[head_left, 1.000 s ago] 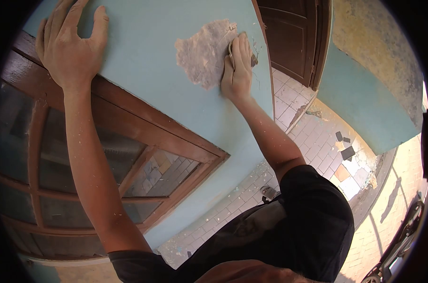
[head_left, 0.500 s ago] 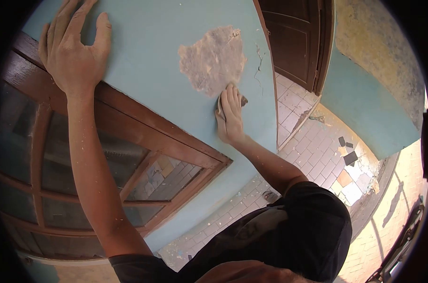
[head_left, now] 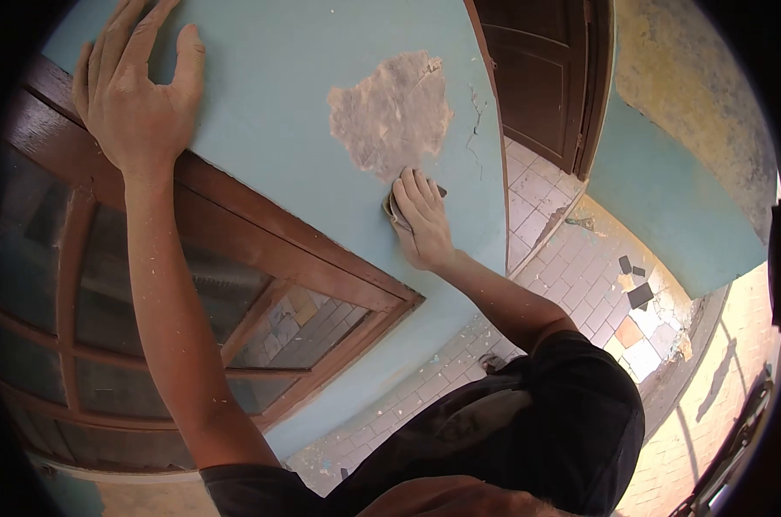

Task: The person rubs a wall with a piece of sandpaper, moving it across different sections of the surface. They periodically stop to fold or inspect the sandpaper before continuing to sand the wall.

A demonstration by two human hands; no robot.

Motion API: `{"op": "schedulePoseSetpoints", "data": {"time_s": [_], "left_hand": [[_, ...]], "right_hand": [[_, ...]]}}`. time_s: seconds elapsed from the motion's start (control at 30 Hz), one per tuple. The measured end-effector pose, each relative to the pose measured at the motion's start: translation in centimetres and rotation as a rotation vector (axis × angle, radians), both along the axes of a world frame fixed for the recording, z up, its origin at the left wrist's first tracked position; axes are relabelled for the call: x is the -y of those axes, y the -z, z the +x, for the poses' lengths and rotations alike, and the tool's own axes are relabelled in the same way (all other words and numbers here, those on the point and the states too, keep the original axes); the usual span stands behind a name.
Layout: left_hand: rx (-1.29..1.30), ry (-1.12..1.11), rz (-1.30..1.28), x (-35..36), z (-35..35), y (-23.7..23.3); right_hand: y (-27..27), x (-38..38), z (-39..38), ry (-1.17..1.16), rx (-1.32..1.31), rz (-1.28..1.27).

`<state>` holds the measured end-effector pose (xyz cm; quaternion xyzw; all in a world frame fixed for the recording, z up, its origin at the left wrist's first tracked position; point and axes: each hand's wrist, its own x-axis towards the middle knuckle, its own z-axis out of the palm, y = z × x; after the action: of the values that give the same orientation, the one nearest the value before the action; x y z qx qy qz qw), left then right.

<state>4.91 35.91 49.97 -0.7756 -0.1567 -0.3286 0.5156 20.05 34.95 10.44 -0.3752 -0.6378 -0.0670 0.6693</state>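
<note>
The left hand [head_left: 140,112] is spread against the blue wall [head_left: 270,112], fingers and thumb apart and nothing visible in its grasp; some fingertips pass out of view. Its wrist lies over the brown window frame [head_left: 300,252]. The right hand [head_left: 425,220], fingers nearly straight and close together, holds a pad [head_left: 389,207] flat to the wall; the pad shows at the thumb side and as a dark corner beyond the fingers. It lies just beside the lower end of the rough patch [head_left: 390,112]. A crack [head_left: 475,129] runs right of the patch, near the wall's edge.
</note>
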Motion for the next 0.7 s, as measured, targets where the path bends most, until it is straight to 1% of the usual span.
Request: {"op": "schedulePoseSetpoints", "data": {"time_s": [0.03,0.07,0.1,0.13,0.17,0.23,0.27,0.3,0.33,0.37,0.4,0.43,0.47,0.5,0.53,0.57,0.63,0.67,0.7], "left_hand": [[0.087,-0.252,0.344,1.5,1.4,-0.7],[0.091,-0.246,0.34,1.2,1.3,-0.9],[0.087,-0.217,0.308,0.9,0.7,-1.2],[0.082,-0.188,0.282,0.6,0.4,-1.3],[0.083,-0.19,0.282,0.6,0.5,-1.3],[0.108,-0.241,0.286,1.0,0.8,-1.1],[0.109,-0.234,0.299,0.9,1.0,-1.1],[0.123,-0.236,0.303,0.8,1.1,-0.9],[0.138,-0.247,0.296,0.9,1.0,-0.6],[0.137,-0.251,0.294,1.1,0.8,-0.5],[0.13,-0.235,0.292,0.9,0.9,-0.8],[0.118,-0.223,0.281,0.9,0.9,-0.8],[0.119,-0.225,0.274,1.3,1.3,-0.2],[0.141,-0.309,0.275,2.1,2.1,0.6],[0.164,-0.392,0.284,2.6,2.6,1.0],[0.167,-0.398,0.289,2.8,2.9,0.9],[0.165,-0.384,0.255,3.0,2.8,0.9],[0.172,-0.38,0.273,0.3,1.4,0.2],[0.212,-0.08,0.086,-4.4,-1.2,-0.4]], "right_hand": [[-3.3,-1.0,2.2,0.019,-0.054,0.022],[-7.1,-2.3,4.7,0.039,-0.105,0.048],[-12.1,-4.6,7.3,0.108,-0.183,0.082],[-15.8,-6.3,8.6,0.175,-0.263,0.123],[-16.6,-6.4,7.9,0.173,-0.262,0.123],[-17.7,-6.3,6.1,0.243,-0.318,0.207],[-15.1,-4.7,3.6,0.182,-0.25,0.192],[-11.1,-2.6,0.7,0.122,-0.181,0.175],[-8.4,-1.4,0.3,0.121,-0.178,0.175],[-5.7,-0.1,0.6,0.046,-0.006,0.102],[-5.9,0.5,1.4,-0.019,0.172,0.041],[-7.5,-1.6,2.6,0.039,0.056,0.12],[-11.8,-3.7,4.7,0.093,-0.061,0.193],[-16.7,-4.9,6.8,0.088,-0.167,0.162],[-20.0,-5.7,8.0,0.083,-0.272,0.14],[-20.2,-5.8,7.2,0.075,-0.27,0.145],[-19.0,-4.9,4.4,0.236,-0.192,0.227],[-15.5,-3.6,2.0,0.143,-0.133,0.283],[-9.7,-1.6,0.1,0.081,0.01,0.207]]}}
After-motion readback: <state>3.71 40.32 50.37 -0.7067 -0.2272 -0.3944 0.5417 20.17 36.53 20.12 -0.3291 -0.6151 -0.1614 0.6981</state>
